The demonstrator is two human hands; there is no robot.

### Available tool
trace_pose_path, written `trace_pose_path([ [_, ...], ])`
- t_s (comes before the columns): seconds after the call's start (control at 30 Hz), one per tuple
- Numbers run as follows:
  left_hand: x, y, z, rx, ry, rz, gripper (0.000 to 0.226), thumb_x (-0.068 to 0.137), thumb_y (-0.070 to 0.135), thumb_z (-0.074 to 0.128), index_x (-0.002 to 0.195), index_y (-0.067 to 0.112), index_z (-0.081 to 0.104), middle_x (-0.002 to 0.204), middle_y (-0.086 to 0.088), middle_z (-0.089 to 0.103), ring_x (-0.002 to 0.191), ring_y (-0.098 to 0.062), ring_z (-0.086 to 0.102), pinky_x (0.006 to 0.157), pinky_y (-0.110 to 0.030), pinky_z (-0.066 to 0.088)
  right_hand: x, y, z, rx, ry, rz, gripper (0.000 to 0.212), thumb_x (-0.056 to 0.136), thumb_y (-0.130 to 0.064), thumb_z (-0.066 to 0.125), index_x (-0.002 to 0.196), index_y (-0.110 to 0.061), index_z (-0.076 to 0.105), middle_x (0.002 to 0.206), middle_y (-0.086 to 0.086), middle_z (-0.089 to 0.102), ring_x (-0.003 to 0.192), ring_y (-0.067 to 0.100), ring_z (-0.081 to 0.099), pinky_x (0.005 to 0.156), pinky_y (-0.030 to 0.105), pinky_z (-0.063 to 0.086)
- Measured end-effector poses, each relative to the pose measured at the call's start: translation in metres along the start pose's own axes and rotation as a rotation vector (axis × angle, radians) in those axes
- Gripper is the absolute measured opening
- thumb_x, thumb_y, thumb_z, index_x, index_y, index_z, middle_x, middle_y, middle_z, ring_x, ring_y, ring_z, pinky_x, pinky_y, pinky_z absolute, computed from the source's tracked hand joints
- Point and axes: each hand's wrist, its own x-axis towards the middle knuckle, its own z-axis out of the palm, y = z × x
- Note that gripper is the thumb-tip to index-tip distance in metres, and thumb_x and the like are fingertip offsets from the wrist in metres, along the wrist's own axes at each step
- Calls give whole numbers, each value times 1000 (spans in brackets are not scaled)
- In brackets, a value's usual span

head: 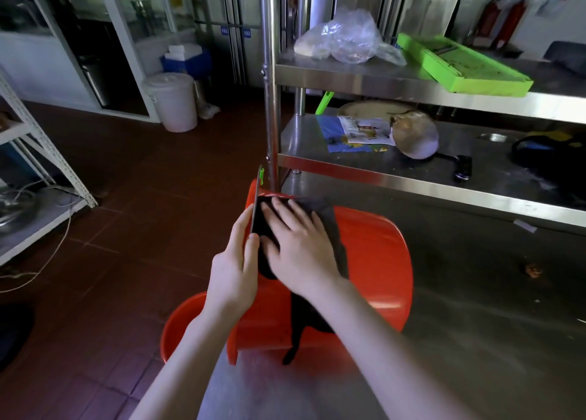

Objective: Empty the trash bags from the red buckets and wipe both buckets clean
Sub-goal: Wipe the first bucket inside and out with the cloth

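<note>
A red bucket (374, 261) lies on its side on the steel table (475, 340), its base pointing away from me. A dark cloth (329, 226) is draped over its wall. My right hand (298, 248) presses flat on the cloth with straight fingers. My left hand (236, 270) grips the bucket's wire handle (254, 207) at the left side, thumb over it. A second red bucket (184, 321) stands lower at the table's left edge, partly hidden by my left forearm.
A steel shelf rack (412, 83) rises behind the bucket, holding a clear plastic bag (345, 39), a green tray (459, 64), papers and a pan. A white lidded pail (172, 101) stands on the red tiled floor. White shelving (38, 153) is at left.
</note>
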Motion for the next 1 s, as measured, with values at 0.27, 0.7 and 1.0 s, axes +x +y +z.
trace_pose_path([
  [0.27, -1, 6, 0, -24, 3, -44, 39, 102, 42, 32, 136, 62, 32, 59, -12, 60, 38, -8, 46, 41, -29, 43, -28, 136, -23, 133, -58, 392, 51, 98, -48, 41, 147, -35, 37, 158, -12, 25, 147, 10, 17, 120, 39, 15],
  [0.7, 59, 27, 23, 6, -39, -252, 45, 98, 46, 34, 143, 50, 33, 104, 14, 54, 69, 10, 52, 61, -10, 36, -9, 25, -11, 100, 54, -54, 53, 95, -43, 37, 146, -31, 39, 154, -6, 36, 144, 15, 27, 115, 37, 23],
  [1.0, 95, 39, 31, 71, -99, -266, 47, 99, 40, 27, 143, 56, 25, 79, 13, 55, 33, 1, 46, 33, -16, 36, -16, 177, -32, 206, -81, 486, 47, 100, -43, 39, 146, -36, 39, 157, -11, 27, 148, 10, 15, 121, 41, 12],
])
